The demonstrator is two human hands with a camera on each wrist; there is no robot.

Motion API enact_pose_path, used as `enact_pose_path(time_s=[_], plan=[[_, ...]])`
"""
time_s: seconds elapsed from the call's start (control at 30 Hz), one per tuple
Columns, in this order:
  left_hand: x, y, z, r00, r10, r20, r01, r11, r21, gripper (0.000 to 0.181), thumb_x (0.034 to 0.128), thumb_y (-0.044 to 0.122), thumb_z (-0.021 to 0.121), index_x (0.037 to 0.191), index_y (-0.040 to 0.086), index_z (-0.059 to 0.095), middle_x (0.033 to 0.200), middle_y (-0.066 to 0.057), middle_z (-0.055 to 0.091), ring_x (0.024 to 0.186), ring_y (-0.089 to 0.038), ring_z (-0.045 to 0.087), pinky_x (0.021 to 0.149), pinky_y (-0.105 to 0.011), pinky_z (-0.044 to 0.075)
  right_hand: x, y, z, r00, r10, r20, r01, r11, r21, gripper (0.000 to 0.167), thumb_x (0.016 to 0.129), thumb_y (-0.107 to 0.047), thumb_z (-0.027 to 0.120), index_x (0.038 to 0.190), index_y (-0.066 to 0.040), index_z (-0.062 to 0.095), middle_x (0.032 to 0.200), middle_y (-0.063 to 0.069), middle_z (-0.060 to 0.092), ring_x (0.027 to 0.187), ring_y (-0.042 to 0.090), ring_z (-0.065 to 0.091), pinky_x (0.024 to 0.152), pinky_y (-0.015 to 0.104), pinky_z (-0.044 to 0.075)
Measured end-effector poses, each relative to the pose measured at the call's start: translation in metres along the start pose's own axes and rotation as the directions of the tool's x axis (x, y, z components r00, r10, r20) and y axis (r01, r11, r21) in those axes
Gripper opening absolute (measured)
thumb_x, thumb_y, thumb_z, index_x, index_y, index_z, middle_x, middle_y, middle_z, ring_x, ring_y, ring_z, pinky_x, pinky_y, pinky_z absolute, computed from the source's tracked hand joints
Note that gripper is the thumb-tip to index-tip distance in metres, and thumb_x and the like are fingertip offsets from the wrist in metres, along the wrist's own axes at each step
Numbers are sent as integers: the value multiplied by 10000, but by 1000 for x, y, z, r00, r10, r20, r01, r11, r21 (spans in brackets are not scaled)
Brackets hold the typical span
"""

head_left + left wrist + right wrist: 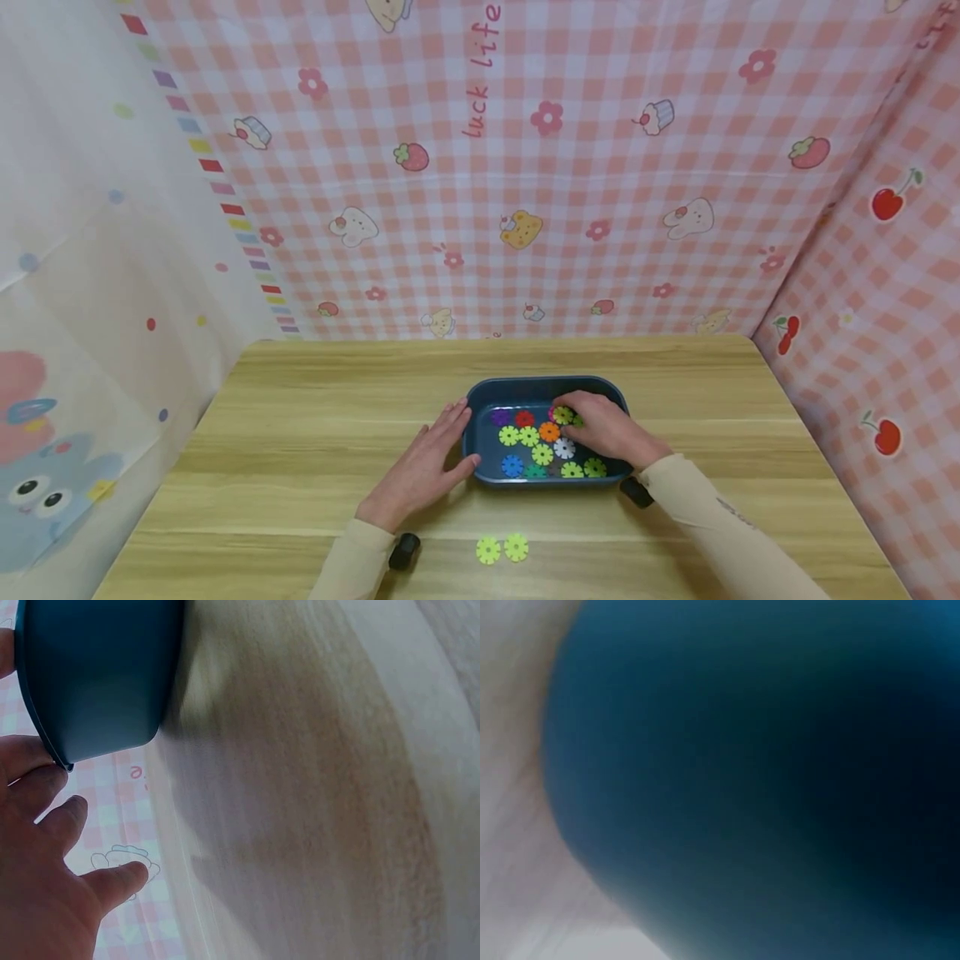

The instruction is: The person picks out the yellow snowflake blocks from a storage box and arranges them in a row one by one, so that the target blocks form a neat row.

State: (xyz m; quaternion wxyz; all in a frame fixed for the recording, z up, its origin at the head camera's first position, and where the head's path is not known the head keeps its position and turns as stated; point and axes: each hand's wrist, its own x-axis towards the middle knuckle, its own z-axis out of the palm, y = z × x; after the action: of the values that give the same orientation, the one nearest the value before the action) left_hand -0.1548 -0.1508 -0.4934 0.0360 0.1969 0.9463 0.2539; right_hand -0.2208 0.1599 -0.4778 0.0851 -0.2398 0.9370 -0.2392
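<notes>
Apparent step: selecting discs (pixel 542 454). Right hand (pixel 603 427) inside tray (pixel 525 392), grip indeterminable; left hand (pixel 423 471), fingers (pixel 66 823) spread, touching tray's rim. Next, likely: pinch, lift.

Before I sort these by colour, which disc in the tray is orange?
The orange disc sits above and left of the white disc in the head view; no other visible disc is orange.

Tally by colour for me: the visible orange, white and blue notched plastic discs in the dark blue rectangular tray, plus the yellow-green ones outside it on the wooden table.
Orange notched plastic disc: 1
White notched plastic disc: 1
Blue notched plastic disc: 1
Yellow-green notched plastic discs outside the dark blue rectangular tray: 2
Total visible: 5
</notes>
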Motion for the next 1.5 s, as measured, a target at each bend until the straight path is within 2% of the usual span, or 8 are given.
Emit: enact_pose_path(time_s=[0.3,0.83,1.5], plan=[[1,0,1,1000,-1,2,1,1000,3,742,1040,474,581,1631,104,328,1720,-26,208,1580,-252,182,1247,-568,217,4,4,5,1000,-21,6,21,999,-44,358,931,-72,762,1275,-6,690,1263,166,671,1173,332,628,1006,522,528],[0,0,-1,1000,-1,0,1,1000,1,745,1038,471,584,1628,91,331,1719,-29,208,1578,-251,189,1248,-563,219,4,3,8,998,-63,-7,63,998,-29,365,889,-101,820,1229,-9,724,1144,104,661,1000,237,622,896,455,565],[0,1,-1,1000,-3,6,3,1000,-11,738,1039,463,589,1628,98,335,1718,-31,215,1579,-250,188,1247,-566,219,8,1,11,998,61,-35,-63,996,-63,330,898,-185,824,1168,-10,751,1053,81,666,911,204,589,855,433,562]])
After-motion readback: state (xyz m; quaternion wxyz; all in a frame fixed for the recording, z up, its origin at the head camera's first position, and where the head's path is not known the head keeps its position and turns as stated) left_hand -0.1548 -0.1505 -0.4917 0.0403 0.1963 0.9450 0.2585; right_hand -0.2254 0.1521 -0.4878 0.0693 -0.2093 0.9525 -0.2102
